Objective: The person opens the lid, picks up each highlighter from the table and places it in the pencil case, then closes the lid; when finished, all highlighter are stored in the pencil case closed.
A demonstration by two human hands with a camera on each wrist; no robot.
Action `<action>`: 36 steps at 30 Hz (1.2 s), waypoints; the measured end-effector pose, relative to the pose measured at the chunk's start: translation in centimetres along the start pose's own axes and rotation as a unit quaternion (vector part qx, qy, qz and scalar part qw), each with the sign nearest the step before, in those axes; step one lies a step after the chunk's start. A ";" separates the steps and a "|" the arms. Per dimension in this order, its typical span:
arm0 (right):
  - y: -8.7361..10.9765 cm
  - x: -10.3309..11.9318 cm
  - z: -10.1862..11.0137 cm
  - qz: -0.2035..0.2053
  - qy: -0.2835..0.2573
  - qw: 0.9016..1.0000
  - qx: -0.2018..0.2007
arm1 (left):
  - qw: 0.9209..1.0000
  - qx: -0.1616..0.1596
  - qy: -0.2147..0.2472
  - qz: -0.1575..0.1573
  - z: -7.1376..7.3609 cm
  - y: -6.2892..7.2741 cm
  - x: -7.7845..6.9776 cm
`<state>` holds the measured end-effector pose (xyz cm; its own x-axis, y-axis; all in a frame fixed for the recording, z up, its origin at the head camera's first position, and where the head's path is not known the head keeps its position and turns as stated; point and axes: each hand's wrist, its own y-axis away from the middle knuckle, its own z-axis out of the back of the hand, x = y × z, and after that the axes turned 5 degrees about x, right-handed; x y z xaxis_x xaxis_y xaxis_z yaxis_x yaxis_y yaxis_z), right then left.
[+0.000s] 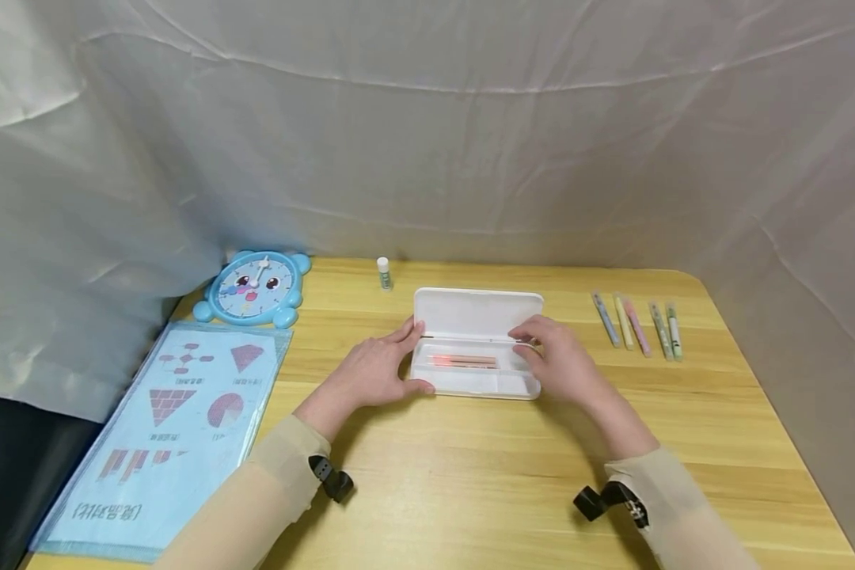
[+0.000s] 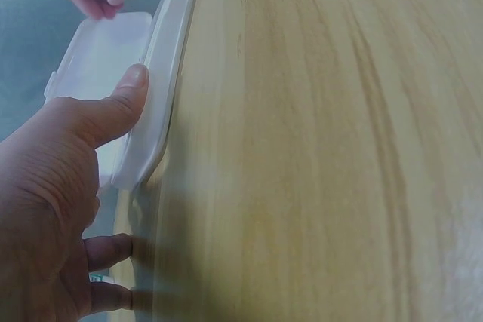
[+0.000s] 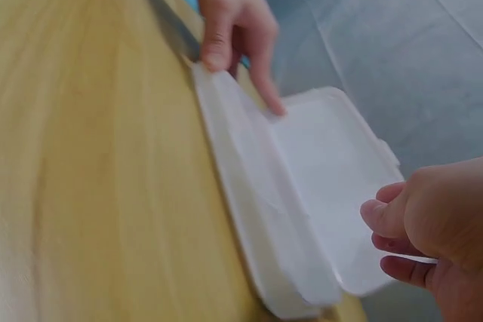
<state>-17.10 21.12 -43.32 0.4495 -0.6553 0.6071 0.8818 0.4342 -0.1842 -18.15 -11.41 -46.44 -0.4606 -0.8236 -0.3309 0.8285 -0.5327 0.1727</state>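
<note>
A white pencil case (image 1: 477, 313) stands with its lid raised at the back. Inside its tray lie a few slim pink sticks (image 1: 465, 361), too small to tell their exact kind. My left hand (image 1: 370, 370) grips the case's left end, thumb at the front corner and fingers toward the hinge side. Over the right end hovers my right hand (image 1: 559, 360), its fingers loosely bent. In the right wrist view, nothing shows between the fingers of the right hand (image 3: 430, 231).
A blue animal-shaped clock (image 1: 255, 289) and a blue document folder (image 1: 178, 443) are on the left. Behind the case stands a small white-capped glue stick (image 1: 384, 274). Several pastel markers, including a pink marker (image 1: 637, 328), lie at the right. Grey cloth (image 1: 435, 158) hangs behind.
</note>
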 end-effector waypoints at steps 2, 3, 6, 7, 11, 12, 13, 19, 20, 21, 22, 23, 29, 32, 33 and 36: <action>0.3 -0.4 0.8 0.000 0.001 1.000 -0.020 | 1.000 0.000 0.000 -0.001 0.0 0.0 0.0; 0.5 -0.7 1.3 0.001 0.003 1.000 -0.030 | 1.000 -0.001 -0.001 -0.001 0.0 0.0 0.0; 1.1 -1.5 2.5 -0.002 0.007 0.998 -0.063 | 1.000 -0.003 -0.002 -0.002 0.0 0.0 0.1; 1.3 -1.7 2.9 -0.007 0.009 0.997 -0.070 | 1.000 -0.003 -0.002 -0.002 0.0 0.0 0.1; 2.0 -2.7 4.6 -0.044 0.024 0.995 -0.087 | 1.000 -0.003 -0.003 0.000 0.0 0.0 0.0; 2.2 -3.1 5.0 -0.056 0.025 0.994 -0.088 | 1.000 -0.002 -0.003 0.001 0.0 0.0 0.0; 2.3 -3.5 5.3 -0.067 0.024 0.993 -0.089 | 1.000 -0.002 -0.004 0.001 0.0 0.0 0.0; 3.2 -5.9 6.4 -0.145 0.017 0.984 -0.102 | 1.000 0.001 -0.002 0.001 0.1 0.0 -0.1; 3.3 -6.2 6.5 -0.158 0.018 0.982 -0.103 | 1.000 0.001 -0.001 0.001 0.1 0.0 -0.1; 3.4 -6.6 6.5 -0.167 0.017 0.980 -0.105 | 1.000 0.001 -0.001 0.001 0.1 0.0 -0.1; 3.5 -6.9 6.5 -0.176 0.018 0.978 -0.107 | 1.000 0.002 -0.001 0.001 0.1 0.0 -0.1; 3.6 -7.2 6.5 -0.184 0.020 0.977 -0.107 | 1.000 0.002 -0.002 0.002 0.1 0.1 -0.1; 4.0 -9.0 6.0 -0.222 0.028 0.969 -0.101 | 1.000 0.000 -0.005 -0.001 0.1 0.0 -0.1; 4.0 -9.7 5.8 -0.227 0.033 0.969 -0.095 | 1.000 -0.001 -0.006 -0.001 0.1 0.0 -0.1; 4.0 -9.8 5.7 -0.226 0.035 0.969 -0.093 | 1.000 -0.001 -0.005 0.000 0.1 0.0 -0.1; 3.8 -10.2 5.5 -0.226 0.044 0.969 -0.087 | 1.000 0.001 -0.003 0.004 0.1 0.0 -0.1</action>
<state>-19.11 32.89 -45.96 0.0161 -0.8076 0.5895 0.9988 -0.0147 -0.0474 -18.15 -11.35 -46.31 -0.4562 -0.8288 -0.3240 0.8313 -0.5268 0.1771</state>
